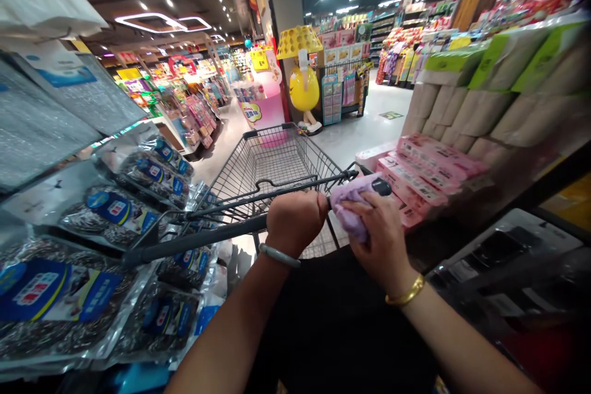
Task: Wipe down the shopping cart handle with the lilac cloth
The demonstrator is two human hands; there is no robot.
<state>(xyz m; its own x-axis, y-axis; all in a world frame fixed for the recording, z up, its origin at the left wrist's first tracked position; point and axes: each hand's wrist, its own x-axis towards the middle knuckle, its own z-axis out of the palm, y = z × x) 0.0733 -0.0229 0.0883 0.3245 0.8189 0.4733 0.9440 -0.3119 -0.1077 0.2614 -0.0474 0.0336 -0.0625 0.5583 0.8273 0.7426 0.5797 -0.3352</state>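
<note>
A wire shopping cart (277, 160) stands in front of me, its basket showing bare wire. My left hand (295, 218) is wrapped around the middle of the dark cart handle (194, 243), a pale bangle at its wrist. Further right along that bar, my right hand (381, 234) presses a crumpled light purple cloth (353, 203) around the handle, close to its black end. A gold bracelet circles the right wrist. The cloth covers the stretch of bar beneath it.
Packaged scouring pads (115, 209) hang close on the left. At right are stacked pink packs (420, 172) and paper bundles (484, 98). A yellow lamp-shaped figure (305, 86) stands ahead by a pillar and a pink display bin (264, 116). Tiled floor (369, 114) runs between shelves.
</note>
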